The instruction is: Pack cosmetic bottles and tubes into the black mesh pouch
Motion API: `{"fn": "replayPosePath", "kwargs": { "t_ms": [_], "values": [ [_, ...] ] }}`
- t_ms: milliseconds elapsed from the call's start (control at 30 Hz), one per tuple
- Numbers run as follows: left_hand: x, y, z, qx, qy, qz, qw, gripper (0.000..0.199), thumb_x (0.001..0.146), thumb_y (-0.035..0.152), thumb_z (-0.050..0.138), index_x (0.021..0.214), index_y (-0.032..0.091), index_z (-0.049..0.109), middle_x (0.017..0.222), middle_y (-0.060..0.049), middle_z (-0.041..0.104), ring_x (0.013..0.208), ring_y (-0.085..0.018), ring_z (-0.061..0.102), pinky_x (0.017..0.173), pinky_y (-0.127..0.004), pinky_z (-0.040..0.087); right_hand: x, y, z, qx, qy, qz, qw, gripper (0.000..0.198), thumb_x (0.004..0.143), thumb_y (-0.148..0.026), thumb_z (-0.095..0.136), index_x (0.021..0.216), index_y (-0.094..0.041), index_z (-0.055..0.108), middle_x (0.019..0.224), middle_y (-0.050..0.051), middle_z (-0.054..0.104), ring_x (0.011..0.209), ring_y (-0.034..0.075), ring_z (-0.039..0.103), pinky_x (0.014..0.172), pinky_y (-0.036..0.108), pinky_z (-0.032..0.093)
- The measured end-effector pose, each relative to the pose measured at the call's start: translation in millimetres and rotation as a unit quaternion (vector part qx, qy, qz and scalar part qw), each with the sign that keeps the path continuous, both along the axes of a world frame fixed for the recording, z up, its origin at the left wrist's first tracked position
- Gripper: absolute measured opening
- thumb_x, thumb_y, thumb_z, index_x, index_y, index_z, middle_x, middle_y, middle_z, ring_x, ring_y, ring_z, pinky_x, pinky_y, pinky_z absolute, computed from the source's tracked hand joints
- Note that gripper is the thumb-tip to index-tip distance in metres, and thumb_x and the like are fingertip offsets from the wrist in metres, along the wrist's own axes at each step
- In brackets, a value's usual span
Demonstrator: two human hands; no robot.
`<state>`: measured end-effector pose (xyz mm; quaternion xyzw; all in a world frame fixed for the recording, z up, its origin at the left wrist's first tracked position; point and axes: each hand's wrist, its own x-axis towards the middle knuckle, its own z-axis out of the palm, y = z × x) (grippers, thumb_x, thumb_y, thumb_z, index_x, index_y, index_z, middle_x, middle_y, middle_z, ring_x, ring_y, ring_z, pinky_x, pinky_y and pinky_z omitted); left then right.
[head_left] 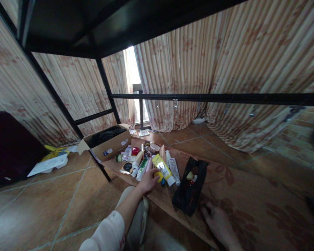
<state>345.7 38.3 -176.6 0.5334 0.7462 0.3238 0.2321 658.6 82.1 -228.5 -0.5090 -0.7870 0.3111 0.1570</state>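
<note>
My left hand [148,182] has its fingers closed on the edge of a small round yellow container [158,176] at the front of a pile of cosmetics. Right behind it lies a yellow squeeze tube [162,166], and a white tube [174,170] rests alongside. Other tubes, a red round jar [135,151], a clear bottle [127,153] and a black compact-like case [127,167] make up the pile. To the right stands an open black pouch [184,193] with a few small items inside. My right hand [216,218] rests beside the pouch, fingers loosely apart, holding nothing visible.
A patterned brown cloth [240,198] covers the low surface. An open cardboard box [112,144] with dark contents sits at its far left end. Black metal frame bars [211,98] cross ahead and overhead. A dark suitcase [13,150] stands left on the tiled floor.
</note>
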Motion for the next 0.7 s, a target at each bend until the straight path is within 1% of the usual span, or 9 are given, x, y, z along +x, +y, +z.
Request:
{"fn": "replayPosePath", "kwargs": {
  "t_ms": [267,500,700],
  "values": [
    [-1.2,0.3,-0.2,0.000,0.001,-0.014,1.000,0.035,0.080,0.023,0.054,0.112,0.018,0.065,0.098,-0.005,0.069,0.094,-0.020,0.062,0.087,-0.030,0.046,0.0,1.5,0.7,-0.002,-0.008,0.002,1.000,0.036,0.088,-0.036,0.035,0.097,-0.023,0.068,0.096,0.006,0.073,0.089,0.021,0.068,0.078,0.029,0.046],
    [-0.7,0.8,1.5,-0.005,0.005,-0.016,1.000,0.037,0.079,0.022,0.053,0.112,0.018,0.066,0.097,-0.005,0.069,0.092,-0.020,0.062,0.085,-0.029,0.046,-0.8,0.3,2.6,-0.003,-0.004,0.001,1.000,0.038,0.089,-0.038,0.034,0.098,-0.022,0.068,0.100,0.007,0.073,0.093,0.021,0.067,0.083,0.029,0.046],
    [-0.5,1.0,2.1,-0.006,0.005,-0.015,1.000,0.038,0.077,0.020,0.053,0.112,0.018,0.066,0.100,-0.005,0.068,0.091,-0.020,0.062,0.084,-0.029,0.046,-1.3,-1.0,3.4,0.000,-0.001,-0.009,1.000,0.036,0.088,-0.035,0.036,0.099,-0.024,0.069,0.098,0.005,0.074,0.091,0.020,0.068,0.080,0.028,0.046]
  ]
}}
